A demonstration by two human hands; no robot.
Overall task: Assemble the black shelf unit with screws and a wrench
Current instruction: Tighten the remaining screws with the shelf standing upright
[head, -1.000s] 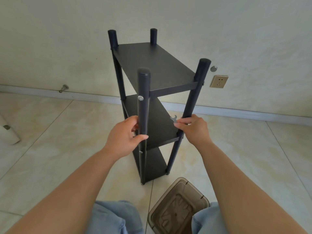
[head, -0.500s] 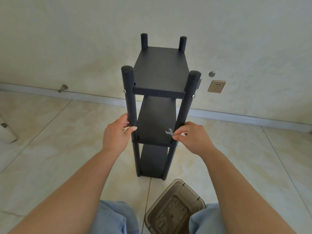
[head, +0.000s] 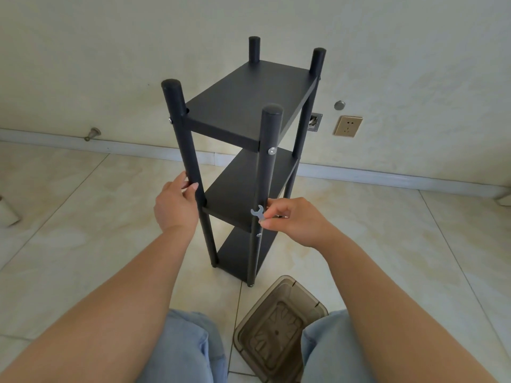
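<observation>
Shelf unit (head: pixel 243 106): black, three boards on four round posts, upright on the tiled floor (head: pixel 83 230).
Left hand (head: pixel 174 205): curled round the near-left post beside the middle board.
Right hand (head: pixel 293 222): pinched a small silver wrench (head: pixel 257 212) against the near-right post.
Screws: one silver head (head: pixel 272 151) on the near-right post under the top board.
Plastic bin (head: pixel 279 327): brown, translucent, between the knees.
Wall socket (head: pixel 347 126): right of the shelf.

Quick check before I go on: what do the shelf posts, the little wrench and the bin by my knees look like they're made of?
Shelf posts: matte black tubes, probably painted metal, though the coating hides it. Wrench: thin flat stamped metal, silvery and bright. Bin: smoky translucent brown plastic; the floor tile shows faintly through its walls.
</observation>
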